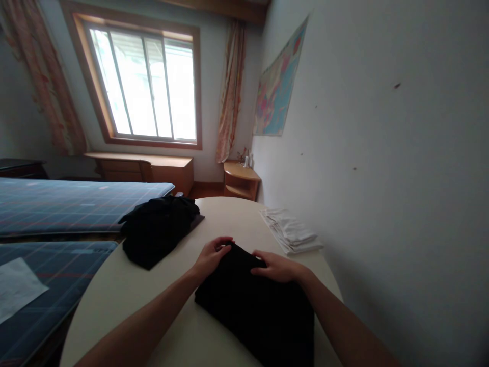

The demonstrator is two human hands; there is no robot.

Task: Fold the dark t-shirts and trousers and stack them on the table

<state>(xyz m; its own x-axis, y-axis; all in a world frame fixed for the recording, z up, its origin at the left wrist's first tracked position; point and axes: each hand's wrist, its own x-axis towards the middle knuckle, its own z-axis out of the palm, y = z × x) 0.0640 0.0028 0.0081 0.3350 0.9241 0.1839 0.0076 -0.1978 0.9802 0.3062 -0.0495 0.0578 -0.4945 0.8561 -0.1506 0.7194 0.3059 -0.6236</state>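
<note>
A folded black garment (260, 311) lies on the pale round table (225, 216) in front of me; its exact kind does not show. My left hand (214, 255) is at its far left corner, thumb and fingers closed on the cloth. At the far edge, further right, my right hand (278, 266) has its thumb on top of the fabric and its fingers curled over the rim. A crumpled black cloth heap (160, 227) sits to the left, apart from both hands. Folded white cloth (292, 232) rests near the table's right edge.
A white wall (382, 204) rises close by on the right. Left of the table are plaid-covered mattresses (76, 206), one with a white sheet of paper (19, 285) on it. A wooden desk (164, 163) and a corner shelf (241, 173) stand beyond.
</note>
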